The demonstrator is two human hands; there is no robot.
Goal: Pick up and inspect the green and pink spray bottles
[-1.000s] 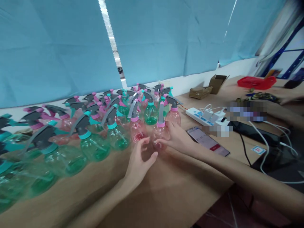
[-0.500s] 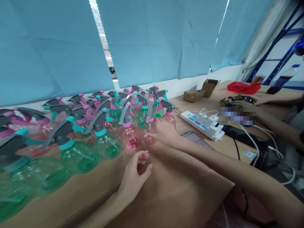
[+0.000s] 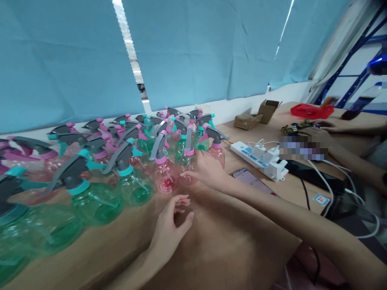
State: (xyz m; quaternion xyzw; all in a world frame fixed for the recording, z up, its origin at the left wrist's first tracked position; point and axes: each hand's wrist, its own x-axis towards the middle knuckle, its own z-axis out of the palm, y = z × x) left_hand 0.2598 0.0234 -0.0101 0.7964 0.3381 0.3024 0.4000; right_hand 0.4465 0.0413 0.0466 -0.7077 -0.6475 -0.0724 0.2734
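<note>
Rows of clear spray bottles with grey trigger heads stand on the brown table. At their front right corner, my right hand (image 3: 208, 167) grips a pink spray bottle (image 3: 188, 162) by its body, thumb across the front and fingers round the far side. Another pink spray bottle (image 3: 217, 155) stands just beyond those fingers. To the left are a pink spray bottle (image 3: 165, 177) and a green spray bottle (image 3: 136, 187), both upright. My left hand (image 3: 173, 223) hovers over the bare tabletop in front, empty, its fingers loosely curved and thumb apart.
Right of the bottles lie a white power strip (image 3: 258, 161) with chargers and a lit phone (image 3: 254, 181). Cables trail over the right edge. Beyond are small cardboard boxes (image 3: 248, 121), a red tray (image 3: 311, 110) and a co-worker's hands (image 3: 314, 135) at small metallic items.
The view has shifted slightly, so the near bottles appear lower and further left. My two hands keep nearly the same poses. A second hand of the co-worker now shows by the metallic items.
</note>
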